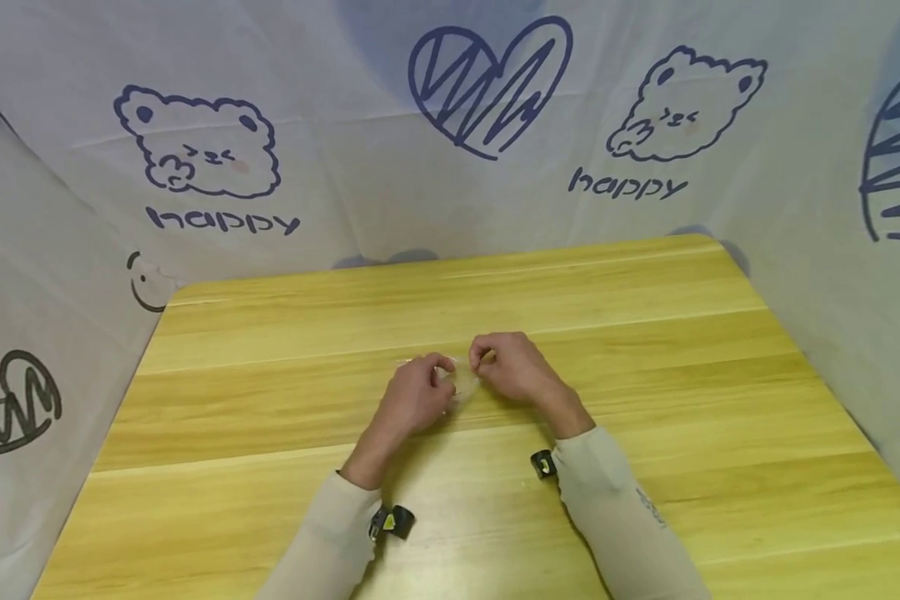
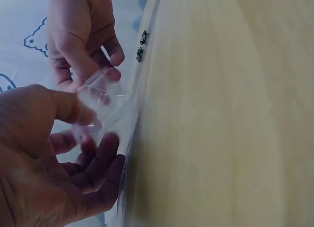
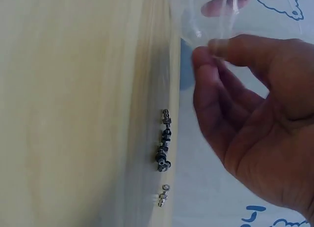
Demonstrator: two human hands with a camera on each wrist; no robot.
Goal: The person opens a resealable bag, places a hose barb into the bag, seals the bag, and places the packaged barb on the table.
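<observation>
A clear plastic bag is stretched between the two hands above the middle of the table. My left hand holds one side of it, thumb against the film and fingers curled behind, as the left wrist view shows. Between thumb and forefinger, my right hand pinches the bag's other edge. The film looks crumpled and see-through in the left wrist view. Several small metal fittings, dark and silver, lie on the table near the right hand in the right wrist view; I cannot make them out in the head view.
The wood-grain table has rounded far corners. Behind and beside it hangs a white cloth printed with bears, hearts and the word "happy". A dark wrist strap device is on the left sleeve, another on the right.
</observation>
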